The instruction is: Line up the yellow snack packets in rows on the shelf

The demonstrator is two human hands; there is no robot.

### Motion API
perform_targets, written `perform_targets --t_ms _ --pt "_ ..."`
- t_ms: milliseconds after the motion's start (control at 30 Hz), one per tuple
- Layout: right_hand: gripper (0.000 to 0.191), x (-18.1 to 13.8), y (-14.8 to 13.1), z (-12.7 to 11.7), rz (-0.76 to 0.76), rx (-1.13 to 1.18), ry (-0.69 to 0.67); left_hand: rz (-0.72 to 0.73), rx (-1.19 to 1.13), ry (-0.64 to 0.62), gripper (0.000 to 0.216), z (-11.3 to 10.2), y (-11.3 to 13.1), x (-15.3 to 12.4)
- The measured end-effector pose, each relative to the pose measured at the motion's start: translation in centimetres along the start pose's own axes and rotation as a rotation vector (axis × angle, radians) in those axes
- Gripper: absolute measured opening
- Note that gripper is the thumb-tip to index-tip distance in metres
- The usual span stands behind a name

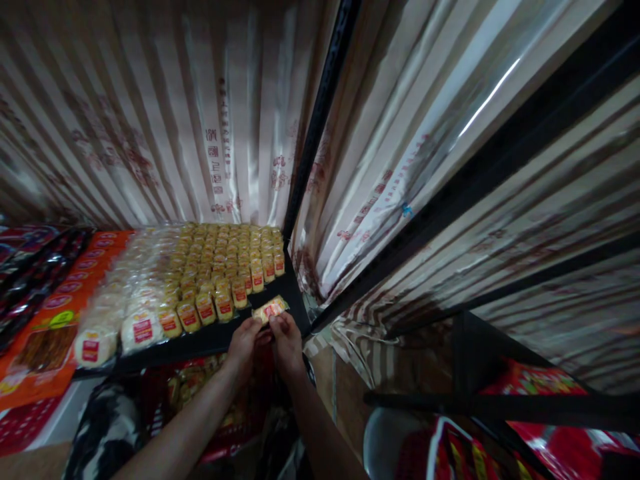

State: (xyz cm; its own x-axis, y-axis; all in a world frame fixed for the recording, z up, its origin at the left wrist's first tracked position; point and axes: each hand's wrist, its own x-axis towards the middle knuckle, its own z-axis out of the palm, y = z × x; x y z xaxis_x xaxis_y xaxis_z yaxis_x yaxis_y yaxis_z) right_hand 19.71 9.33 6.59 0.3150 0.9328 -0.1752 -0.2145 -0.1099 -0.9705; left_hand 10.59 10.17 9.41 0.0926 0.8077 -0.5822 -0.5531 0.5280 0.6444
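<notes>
Both my hands meet at the front edge of a black shelf (200, 339), around one small wrapped snack cake (271, 308) with a red and white label. My left hand (245, 343) pinches its left end, and my right hand (287, 341) grips its lower right side. Just behind stand rows of wrapped yellow snack cakes (225, 267), lined up with their labels facing me. Larger round white packaged cakes (143, 330) fill the rows to their left. Below my forearms, a red crate (155, 393) holds more yellow packets, partly hidden by my arms.
Orange snack bags (60, 320) and dark packets (45, 267) lie at the left. A black upright post (320, 120) marks the shelf's back corner, with printed curtains (240, 120) behind. At lower right are red packages (560, 433) on another rack and a pale round container (387, 433).
</notes>
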Motion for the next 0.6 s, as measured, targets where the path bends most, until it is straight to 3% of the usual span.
perform_targets --t_ms 167,367,600 --pt "0.030 2.4 0.1 -0.5 -0.019 -0.020 0.052 -0.033 0.065 -0.009 0.004 0.0 -0.6 1.1" --pt "0.033 6.2 0.1 -1.6 -0.189 -0.270 0.163 0.025 0.174 0.038 0.010 0.9 -0.3 1.8" --pt "0.035 9.0 0.8 -0.9 -0.243 -0.347 0.107 0.066 0.163 0.027 0.018 1.4 0.4 2.7"
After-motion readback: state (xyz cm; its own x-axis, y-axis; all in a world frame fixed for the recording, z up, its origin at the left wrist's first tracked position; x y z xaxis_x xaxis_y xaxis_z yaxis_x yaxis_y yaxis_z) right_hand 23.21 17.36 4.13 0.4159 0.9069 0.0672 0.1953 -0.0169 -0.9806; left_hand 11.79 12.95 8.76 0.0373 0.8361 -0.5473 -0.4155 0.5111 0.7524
